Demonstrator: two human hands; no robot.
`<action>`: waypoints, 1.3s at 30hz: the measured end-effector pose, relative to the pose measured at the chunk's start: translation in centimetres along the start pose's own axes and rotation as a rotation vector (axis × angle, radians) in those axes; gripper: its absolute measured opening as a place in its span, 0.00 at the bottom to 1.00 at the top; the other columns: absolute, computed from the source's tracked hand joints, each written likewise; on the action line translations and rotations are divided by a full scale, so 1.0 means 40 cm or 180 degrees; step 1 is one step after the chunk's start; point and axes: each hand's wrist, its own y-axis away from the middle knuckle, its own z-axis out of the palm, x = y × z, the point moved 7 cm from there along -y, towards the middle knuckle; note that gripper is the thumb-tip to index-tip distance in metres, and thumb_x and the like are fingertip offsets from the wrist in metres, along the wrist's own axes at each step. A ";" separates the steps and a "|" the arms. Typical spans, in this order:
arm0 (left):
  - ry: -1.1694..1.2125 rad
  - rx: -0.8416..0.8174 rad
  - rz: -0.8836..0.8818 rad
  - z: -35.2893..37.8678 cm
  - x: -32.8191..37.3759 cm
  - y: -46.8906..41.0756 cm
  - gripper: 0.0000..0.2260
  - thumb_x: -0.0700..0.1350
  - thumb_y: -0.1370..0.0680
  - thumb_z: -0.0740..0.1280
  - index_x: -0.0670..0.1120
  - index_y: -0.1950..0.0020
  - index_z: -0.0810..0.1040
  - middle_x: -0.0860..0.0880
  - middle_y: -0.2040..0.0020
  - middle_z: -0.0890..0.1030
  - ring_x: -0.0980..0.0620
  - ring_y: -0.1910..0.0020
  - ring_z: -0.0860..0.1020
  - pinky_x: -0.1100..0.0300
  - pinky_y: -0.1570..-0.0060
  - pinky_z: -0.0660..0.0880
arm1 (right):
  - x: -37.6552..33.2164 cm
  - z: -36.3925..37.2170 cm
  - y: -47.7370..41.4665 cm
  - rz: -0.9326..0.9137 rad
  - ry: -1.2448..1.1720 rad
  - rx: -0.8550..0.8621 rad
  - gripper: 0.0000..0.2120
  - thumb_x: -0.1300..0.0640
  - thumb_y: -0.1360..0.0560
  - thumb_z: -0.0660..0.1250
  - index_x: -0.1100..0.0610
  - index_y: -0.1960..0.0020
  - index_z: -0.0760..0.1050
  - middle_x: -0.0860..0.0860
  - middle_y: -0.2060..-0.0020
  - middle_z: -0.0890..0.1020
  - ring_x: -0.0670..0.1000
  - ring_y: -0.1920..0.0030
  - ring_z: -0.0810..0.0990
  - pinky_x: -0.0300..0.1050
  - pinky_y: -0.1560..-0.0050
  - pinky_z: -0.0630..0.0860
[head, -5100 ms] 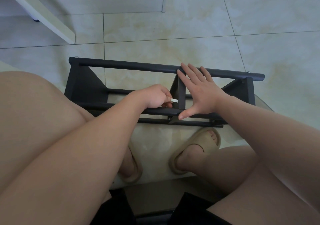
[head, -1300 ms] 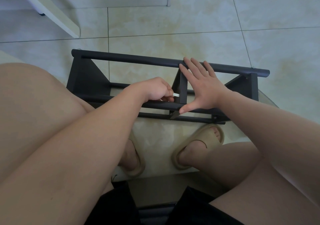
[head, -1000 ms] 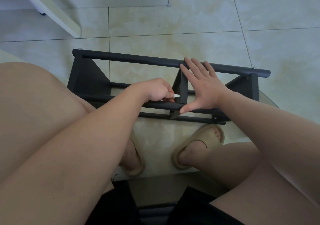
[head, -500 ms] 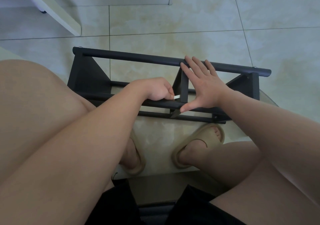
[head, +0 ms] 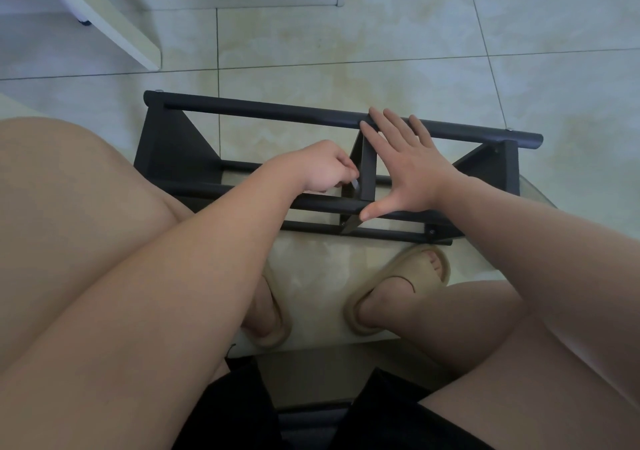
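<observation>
Two hands: both work at the middle panel of a black metal rack standing on a glass counter.
Left hand: fingers curled, pinching a small pale tool, possibly a hex key, though it is too small to tell.
Right hand: fingers straight and spread, palm flat against the panel's right face, fingertips on the top bar, thumb down at the near rail.
Tool's position: it juts rightward from the left hand, its tip at the panel's left face, just above the near rail.
Long axis: the tool lies roughly level, left to right. The panel crosses it, running from the near rail to the top bar.
Key relation: the panel sits just right of the left hand and between the two hands, so the right hand braces directly opposite the tool.
Nearer hand: the left, already on the work.
Likely step: turning a fastener in the panel. A slip would send the tip off its left face.
</observation>
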 end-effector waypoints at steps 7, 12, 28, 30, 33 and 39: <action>0.1113 0.0345 -0.0457 0.012 -0.034 -0.010 0.03 0.48 0.21 0.70 0.49 0.50 0.82 0.52 0.54 0.86 0.56 0.53 0.83 0.54 0.48 0.79 | -0.001 0.001 0.001 0.0004 0.0016 0.0001 0.70 0.12 0.45 0.51 0.54 0.17 0.38 0.53 0.18 0.37 0.54 0.19 0.36 0.59 0.21 0.36; 0.1169 0.0573 -0.0497 0.008 -0.032 -0.001 0.02 0.46 0.21 0.71 0.50 0.51 0.82 0.52 0.56 0.85 0.57 0.56 0.83 0.58 0.52 0.78 | -0.005 0.002 0.003 -0.0005 -0.0010 0.0000 0.70 0.12 0.45 0.52 0.54 0.17 0.38 0.53 0.18 0.37 0.54 0.19 0.36 0.59 0.21 0.35; 0.1548 0.0938 -0.0481 -0.011 -0.026 0.013 0.03 0.44 0.20 0.69 0.49 0.53 0.80 0.51 0.57 0.85 0.56 0.58 0.81 0.57 0.46 0.77 | -0.004 0.001 0.002 0.0001 -0.0022 -0.0010 0.70 0.12 0.45 0.51 0.53 0.17 0.38 0.53 0.18 0.37 0.54 0.19 0.36 0.59 0.21 0.35; 0.1519 0.0893 -0.0491 -0.010 -0.025 0.014 0.04 0.44 0.20 0.69 0.50 0.54 0.80 0.52 0.58 0.85 0.57 0.59 0.82 0.58 0.48 0.77 | -0.004 0.001 0.002 -0.0002 -0.0010 -0.0009 0.70 0.12 0.45 0.51 0.54 0.17 0.38 0.53 0.18 0.37 0.55 0.19 0.36 0.59 0.21 0.36; 0.1470 0.0845 -0.0512 -0.008 -0.025 0.014 0.04 0.45 0.20 0.69 0.50 0.55 0.80 0.53 0.61 0.85 0.57 0.59 0.82 0.59 0.53 0.76 | -0.003 0.001 0.002 0.0001 0.0001 -0.0007 0.70 0.12 0.45 0.51 0.54 0.17 0.37 0.53 0.18 0.37 0.55 0.19 0.36 0.59 0.21 0.35; 0.1396 0.0702 -0.0592 0.001 -0.023 0.017 0.03 0.46 0.20 0.69 0.50 0.54 0.80 0.55 0.64 0.85 0.57 0.58 0.83 0.59 0.57 0.76 | -0.003 0.001 0.002 -0.0011 -0.0016 -0.0016 0.70 0.12 0.44 0.53 0.53 0.17 0.37 0.53 0.18 0.37 0.54 0.19 0.35 0.60 0.21 0.35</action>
